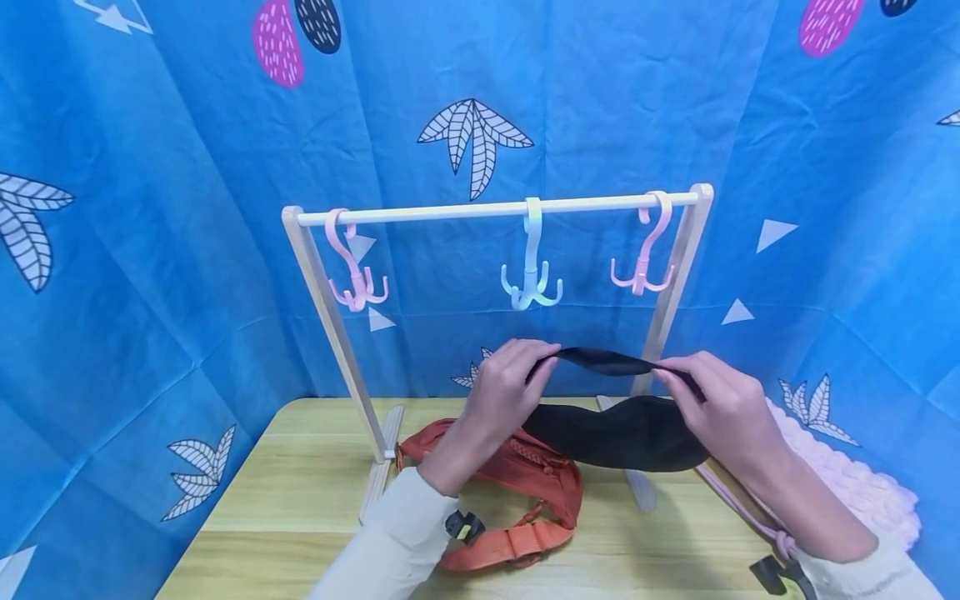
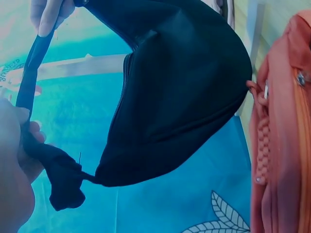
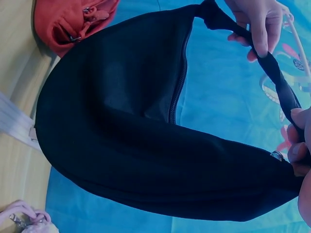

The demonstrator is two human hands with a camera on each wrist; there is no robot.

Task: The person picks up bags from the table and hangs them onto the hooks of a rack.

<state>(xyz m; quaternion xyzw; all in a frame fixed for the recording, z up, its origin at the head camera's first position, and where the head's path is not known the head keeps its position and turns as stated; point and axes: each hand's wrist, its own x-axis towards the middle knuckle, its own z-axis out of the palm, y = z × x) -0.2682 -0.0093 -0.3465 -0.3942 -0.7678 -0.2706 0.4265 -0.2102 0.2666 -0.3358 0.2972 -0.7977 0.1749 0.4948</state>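
Observation:
A black shoulder bag [image 1: 626, 435] with a zipped opening hangs by its strap [image 1: 606, 361] between both hands. My left hand [image 1: 506, 387] pinches the strap at one side, and a knotted end dangles below that hand in the left wrist view. At the other side my right hand [image 1: 723, 408] grips the strap near a small metal ring [image 3: 277, 155]. Beneath the left forearm, a rust-red waist bag [image 1: 558, 483] with an orange strap lies on the table. Ahead stands a rack whose white bar [image 1: 450, 212] carries a light blue hook [image 1: 531, 283] in the middle.
Pink hooks hang on the bar at the left [image 1: 356, 279] and at the right [image 1: 643, 267]. A pale pink puffy bag [image 1: 847, 475] lies at the table's right. The wooden table [image 1: 262, 500] meets a blue patterned cloth [image 1: 187, 250] behind and at the sides.

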